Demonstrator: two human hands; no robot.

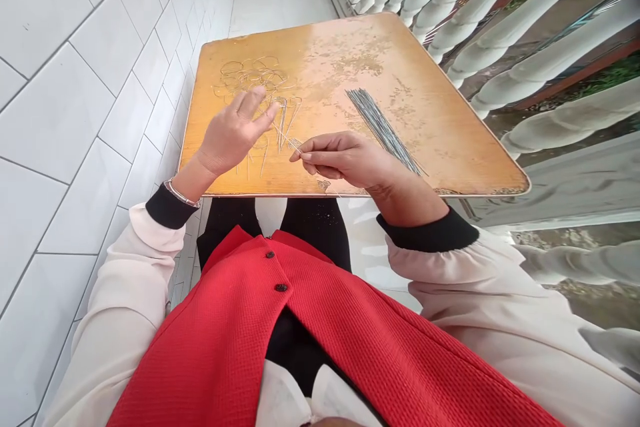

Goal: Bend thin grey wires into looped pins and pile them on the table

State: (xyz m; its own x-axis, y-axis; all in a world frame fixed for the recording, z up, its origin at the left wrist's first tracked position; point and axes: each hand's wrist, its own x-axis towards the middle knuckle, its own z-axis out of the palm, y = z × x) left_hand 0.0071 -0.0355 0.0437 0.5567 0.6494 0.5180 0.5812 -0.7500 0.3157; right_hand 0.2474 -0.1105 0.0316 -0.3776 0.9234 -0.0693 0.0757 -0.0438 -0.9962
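Observation:
A worn orange wooden tabletop (320, 60) lies before me, its varnish flaking. My right hand (343, 159) pinches a thin pale strand (285, 138) between thumb and fingertips, and the strand runs left toward my other hand. My left hand (231, 135) hovers open with spread fingers over a cluster of thin looped strands (253, 75). Narrow V-shaped folded strands (286, 119) stand out just beyond its fingertips. A bundle of straight thin grey sticks (383, 130) lies to the right, its near end close to my right wrist.
A white tiled wall (100, 113) runs along the left, and white turned balusters (530, 33) line the right beyond the table's edge. Tiled floor (280, 3) shows past the far corner. My red vest (280, 320) and pale sleeves fill the bottom.

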